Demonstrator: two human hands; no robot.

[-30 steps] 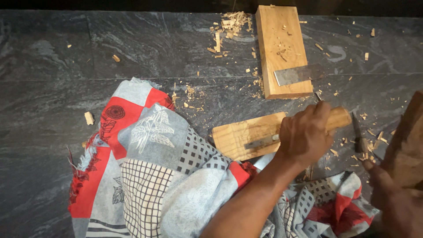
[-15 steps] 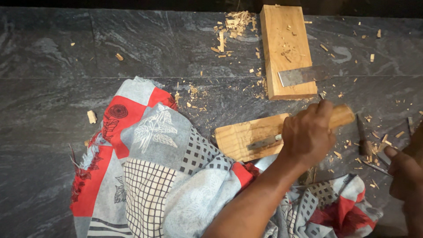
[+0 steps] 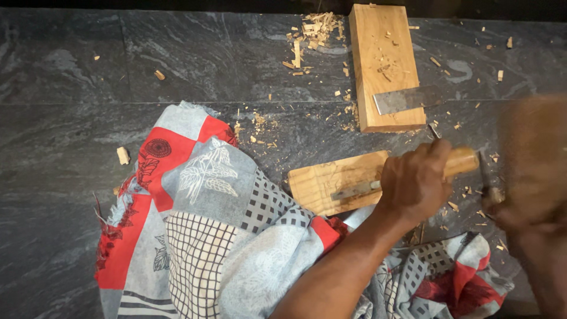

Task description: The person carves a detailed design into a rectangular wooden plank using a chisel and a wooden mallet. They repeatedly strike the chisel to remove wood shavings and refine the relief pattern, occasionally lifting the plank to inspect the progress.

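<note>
At centre right, a chisel (image 3: 407, 176) is gripped by the closed left hand (image 3: 416, 183) against a small plank (image 3: 331, 183); the blurred right hand's (image 3: 525, 195) grip cannot be told

A thick block of pale wood (image 3: 383, 65) lies on a dark, grey-veined stone floor (image 3: 118, 71), a flat metal blade (image 3: 407, 99) resting across its near end. Wood chips (image 3: 313, 29) are heaped just beside the block's far corner, with smaller shavings strewn around. A patchwork cloth (image 3: 201, 224) of red, grey-blue and checked panels spreads across the foreground.
</note>
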